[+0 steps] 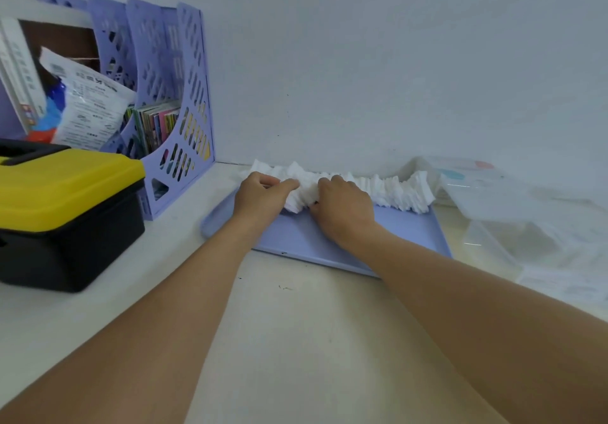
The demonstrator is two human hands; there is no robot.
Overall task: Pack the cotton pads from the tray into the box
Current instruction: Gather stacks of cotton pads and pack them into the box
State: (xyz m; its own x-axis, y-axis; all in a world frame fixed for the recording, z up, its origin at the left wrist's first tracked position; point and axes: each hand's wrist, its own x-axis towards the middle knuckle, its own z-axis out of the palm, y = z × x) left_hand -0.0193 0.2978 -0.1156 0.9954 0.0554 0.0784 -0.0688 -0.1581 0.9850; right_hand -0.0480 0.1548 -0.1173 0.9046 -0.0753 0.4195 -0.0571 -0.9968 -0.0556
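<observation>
Both hands are in on the cotton pads [345, 186] now. The left hand [260, 198] curls its fingers over the top of the row, thumb stretched along the pads, closing its grip on a bunch near the left end. The right hand [342, 208] sits just beside it, fingers bent down into the same bunch from the other side, so a short section of the row is squeezed between the two grips. The pads stand on edge in a long, wavy white row along the far side of the lilac tray [329, 239], running from the tray's left end across to its right, close to the wall [394, 61]. The near part of the tray floor is bare. The tray lies flat on the pale table [296, 325]. Just right of the tray is a clear plastic box [493, 242], with a translucent lid [477, 186] lying over its far part; the box's inside is hard to make out. Far left, a black toolbox with a yellow lid [65, 213] sits on the table, and behind it a lilac file rack [177, 111] holds packets and booklets.
</observation>
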